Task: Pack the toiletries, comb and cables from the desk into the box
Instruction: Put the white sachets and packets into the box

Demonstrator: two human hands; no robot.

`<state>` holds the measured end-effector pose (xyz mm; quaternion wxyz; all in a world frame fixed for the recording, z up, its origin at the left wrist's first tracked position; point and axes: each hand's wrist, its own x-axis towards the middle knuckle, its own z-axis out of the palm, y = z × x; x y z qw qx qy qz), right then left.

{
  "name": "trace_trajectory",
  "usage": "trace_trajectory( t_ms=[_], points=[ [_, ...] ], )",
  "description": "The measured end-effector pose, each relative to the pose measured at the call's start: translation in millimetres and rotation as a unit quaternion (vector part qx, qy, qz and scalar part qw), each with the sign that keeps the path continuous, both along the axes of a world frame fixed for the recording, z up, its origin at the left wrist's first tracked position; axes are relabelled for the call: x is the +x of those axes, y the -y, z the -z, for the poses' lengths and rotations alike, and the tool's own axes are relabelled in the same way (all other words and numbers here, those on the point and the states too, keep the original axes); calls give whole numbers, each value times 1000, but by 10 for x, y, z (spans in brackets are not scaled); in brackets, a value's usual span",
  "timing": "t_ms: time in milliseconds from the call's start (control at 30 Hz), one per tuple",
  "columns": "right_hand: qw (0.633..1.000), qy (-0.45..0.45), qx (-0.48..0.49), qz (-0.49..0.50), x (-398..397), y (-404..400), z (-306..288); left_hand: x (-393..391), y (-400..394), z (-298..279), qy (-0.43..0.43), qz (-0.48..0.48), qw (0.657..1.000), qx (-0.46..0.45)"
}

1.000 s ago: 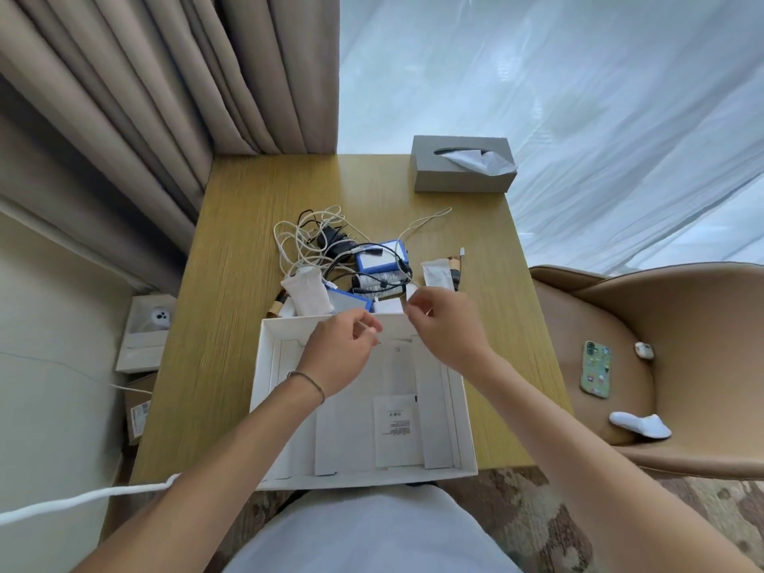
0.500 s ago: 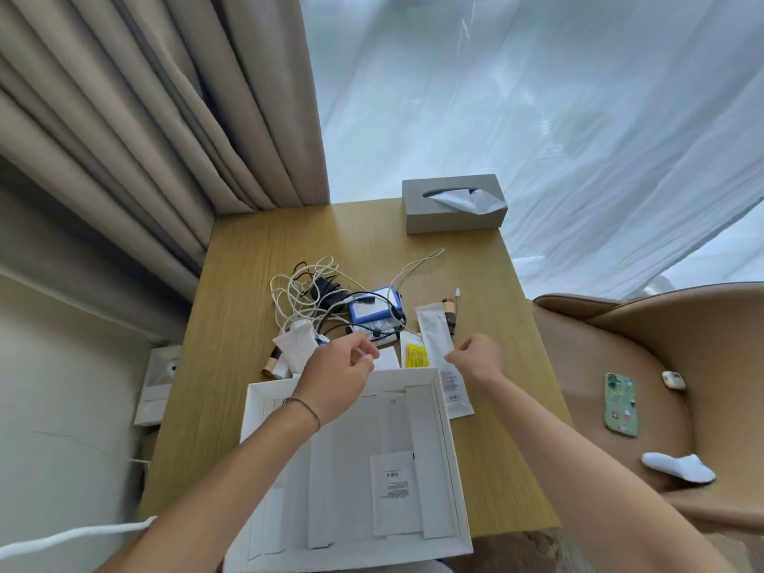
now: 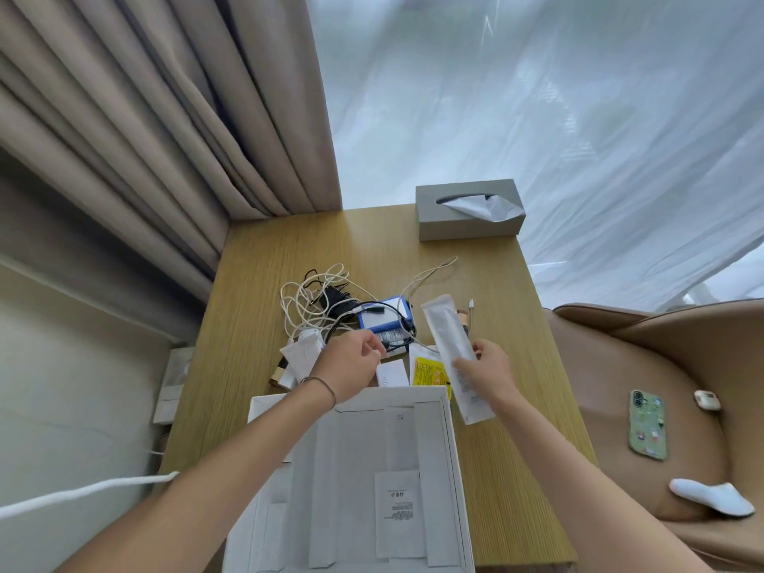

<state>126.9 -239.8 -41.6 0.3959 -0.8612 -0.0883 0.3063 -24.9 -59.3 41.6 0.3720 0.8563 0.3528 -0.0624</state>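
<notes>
R hand (image 3: 488, 372) grips long white packet (image 3: 448, 345) beside box (image 3: 450, 448); L hand (image 3: 353, 363) curled over cables (image 3: 318, 301), grip unclear.

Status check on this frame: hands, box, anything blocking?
Right hand gripping long white sachet. Left hand at the cable tangle, grip unclear. Box open, path clear.

– What do we have on the desk (image 3: 264, 308)?

– At the far edge we see a grey tissue box (image 3: 469, 213). Mid-desk lies a tangle of white and black cables (image 3: 318, 303), touching a blue case (image 3: 386, 314).

– And nearer us?

– We find a white pouch (image 3: 299, 355), a yellow sachet (image 3: 428, 372) and a small white packet (image 3: 392, 374) just beyond the open white box (image 3: 452, 448) at the near edge.
</notes>
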Motion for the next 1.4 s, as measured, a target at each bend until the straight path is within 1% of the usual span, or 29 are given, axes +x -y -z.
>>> trace_trajectory(
  t_ms=[100, 233, 300, 367, 467, 567, 733, 833, 967, 1067, 1133, 1233, 1300, 1400],
  points=[
    [998, 7, 56, -10, 39, -40, -246, 10, -199, 58, -23, -4, 999, 30],
    [995, 23, 97, -14, 54, -145, -610, -3, -518, 135, -52, 2, 991, 123],
    [992, 5, 128, -14, 3, -202, -778, -21, -667, 184, -78, 7, 982, 174],
    [986, -32, 160, -13, -87, -258, -923, -56, -791, 218, -115, 9, 973, 200],
    [983, -58, 174, -25, -257, -326, -1095, -121, -912, 252, -175, 30, 963, 202],
    [979, -90, 176, -40, -436, -366, -1216, -185, -953, 257, -216, 41, 960, 175],
    [975, -127, 177, -49, -711, -330, -1329, -306, -928, 267, -218, 55, 961, 160],
    [977, -124, 164, -51, -811, -261, -1380, -392, -930, 238, -209, 83, 965, 134],
    [964, -173, 200, -36, -926, -184, -1439, -503, -1027, 260, -153, 78, 983, 72],
    [963, -172, 202, -50, -1014, -159, -1420, -599, -1097, 224, -69, 22, 997, 28],
    [963, -167, 206, -48, -1088, -156, -1394, -661, -1132, 163, -7, -27, 1000, 9],
    [966, -153, 194, -69, -1221, -164, -1350, -769, -1140, 38, 71, -109, 991, -19],
    [968, -152, 182, -80, -1312, -177, -1293, -854, -1090, -75, 126, -154, 977, -72],
    [980, -117, 136, -91, -1440, -200, -1177, -1006, -954, -247, 189, -184, 949, -172]
  ],
)
